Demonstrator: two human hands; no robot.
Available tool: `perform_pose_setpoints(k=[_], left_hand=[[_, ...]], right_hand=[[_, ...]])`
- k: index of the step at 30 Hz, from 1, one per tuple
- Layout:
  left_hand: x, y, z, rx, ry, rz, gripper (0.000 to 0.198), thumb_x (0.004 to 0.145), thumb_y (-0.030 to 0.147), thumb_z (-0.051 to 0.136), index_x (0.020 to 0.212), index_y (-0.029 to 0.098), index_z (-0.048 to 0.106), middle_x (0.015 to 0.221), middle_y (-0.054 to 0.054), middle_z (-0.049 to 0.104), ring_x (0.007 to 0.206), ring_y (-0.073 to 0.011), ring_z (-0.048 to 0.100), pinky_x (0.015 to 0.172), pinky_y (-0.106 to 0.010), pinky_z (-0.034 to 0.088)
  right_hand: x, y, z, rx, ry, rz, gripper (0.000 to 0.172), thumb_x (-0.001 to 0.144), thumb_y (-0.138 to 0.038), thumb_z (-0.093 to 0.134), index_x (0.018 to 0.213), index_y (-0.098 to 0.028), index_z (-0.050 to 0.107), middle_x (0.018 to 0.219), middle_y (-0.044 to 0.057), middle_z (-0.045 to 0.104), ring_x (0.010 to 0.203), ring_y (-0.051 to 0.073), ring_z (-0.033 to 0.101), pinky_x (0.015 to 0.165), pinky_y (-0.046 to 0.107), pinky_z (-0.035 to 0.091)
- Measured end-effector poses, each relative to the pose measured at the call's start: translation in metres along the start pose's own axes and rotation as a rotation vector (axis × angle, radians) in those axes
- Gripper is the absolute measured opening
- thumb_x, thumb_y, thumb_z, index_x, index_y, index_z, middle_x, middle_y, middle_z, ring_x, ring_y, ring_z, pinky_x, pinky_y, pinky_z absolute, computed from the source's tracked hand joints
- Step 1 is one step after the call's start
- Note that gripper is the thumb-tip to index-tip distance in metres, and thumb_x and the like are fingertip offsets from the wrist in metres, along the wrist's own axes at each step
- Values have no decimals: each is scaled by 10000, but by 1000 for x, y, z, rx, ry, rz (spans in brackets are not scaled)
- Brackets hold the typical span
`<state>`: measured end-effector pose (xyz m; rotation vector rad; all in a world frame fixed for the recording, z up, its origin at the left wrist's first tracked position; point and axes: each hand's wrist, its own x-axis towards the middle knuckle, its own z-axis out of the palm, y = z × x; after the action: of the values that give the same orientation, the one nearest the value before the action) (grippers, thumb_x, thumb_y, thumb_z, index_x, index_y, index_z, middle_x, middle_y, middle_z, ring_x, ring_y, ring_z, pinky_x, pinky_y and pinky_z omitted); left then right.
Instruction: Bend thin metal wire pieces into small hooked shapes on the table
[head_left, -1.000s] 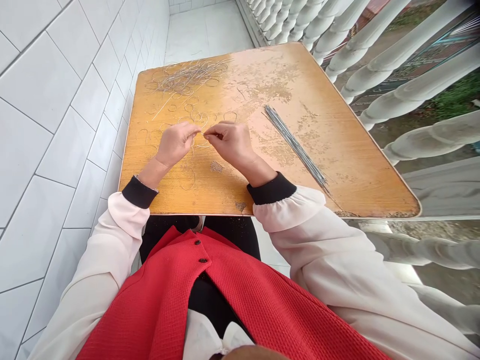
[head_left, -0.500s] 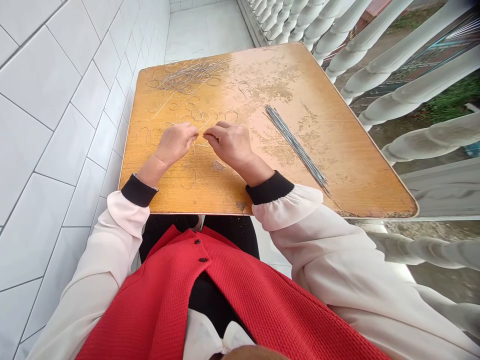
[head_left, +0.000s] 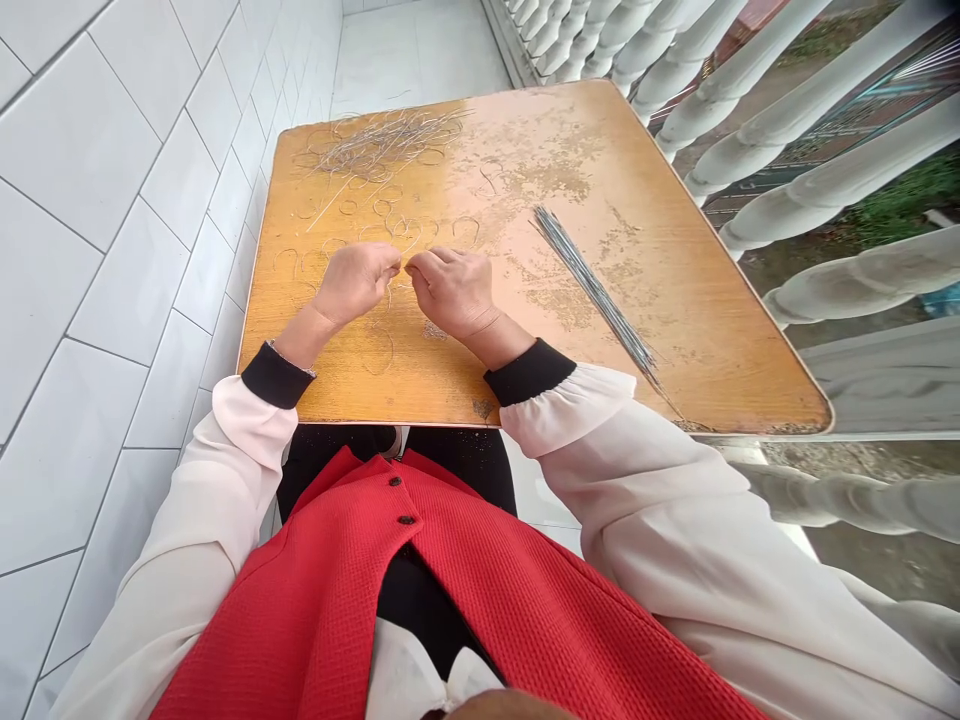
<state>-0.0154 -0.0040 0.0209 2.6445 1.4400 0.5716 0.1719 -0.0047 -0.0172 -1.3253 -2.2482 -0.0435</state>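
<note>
The left hand (head_left: 356,282) and right hand (head_left: 450,292) are curled almost shut over the wooden table (head_left: 712,340), their fingertips pinching a thin wire (head_left: 397,272) (too fine to trace its ends). Wire loops (head_left: 377,351) lie around them, with a tangled pile (head_left: 382,145) at eleven o'clock and straight rods (head_left: 592,285) at two.

We count one left hand (head_left: 355,283), one right hand (head_left: 450,293), one tabletop (head_left: 675,330), one tangled wire pile (head_left: 382,145), one straight rod bundle (head_left: 592,290), one red vest (head_left: 450,590), two buttons (head_left: 394,482), and numerous wire loops (head_left: 377,352), exact tally undetermined.
</note>
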Motion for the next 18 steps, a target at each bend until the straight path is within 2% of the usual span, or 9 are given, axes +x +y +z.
perform_pose_setpoints(k=[5, 11, 14, 18], left_hand=[[1, 4, -1, 41, -7, -93, 242, 967, 218, 491, 938, 209, 731, 953, -83, 778, 904, -230, 710, 808, -361, 509], [-1, -13, 5, -1, 51, -41, 259, 1000, 309, 502, 1055, 261, 752, 1007, -59, 783, 934, -212, 707, 822, -342, 511], [-2, -14, 4, -8, 22, -36, 286, 1016, 324, 485, 1075, 269, 759, 1018, -56, 781, 954, -214, 707, 827, -345, 507], [-3, -5, -7, 36, -64, -44, 281, 1009, 259, 499, 1094, 248, 767, 1063, -53, 786, 984, -219, 704, 834, -353, 498]], right_hand=[[2, 6, 6, 57, 34, 1, 386, 1050, -352, 399, 1022, -210, 757, 974, 123, 761, 834, 239, 640, 672, 334, 416], [0, 9, 0, 132, 1, -47, 359, 1036, -359, 455, 1120, -208, 770, 1021, 128, 770, 919, 259, 672, 741, 346, 463], [0, 9, -5, 164, -31, -50, 377, 1050, -359, 429, 1101, -237, 782, 959, 106, 764, 875, 242, 671, 736, 342, 459], [2, 13, -10, 175, -68, -82, 401, 1056, -370, 410, 1064, -263, 796, 917, 89, 757, 854, 234, 664, 716, 347, 451]])
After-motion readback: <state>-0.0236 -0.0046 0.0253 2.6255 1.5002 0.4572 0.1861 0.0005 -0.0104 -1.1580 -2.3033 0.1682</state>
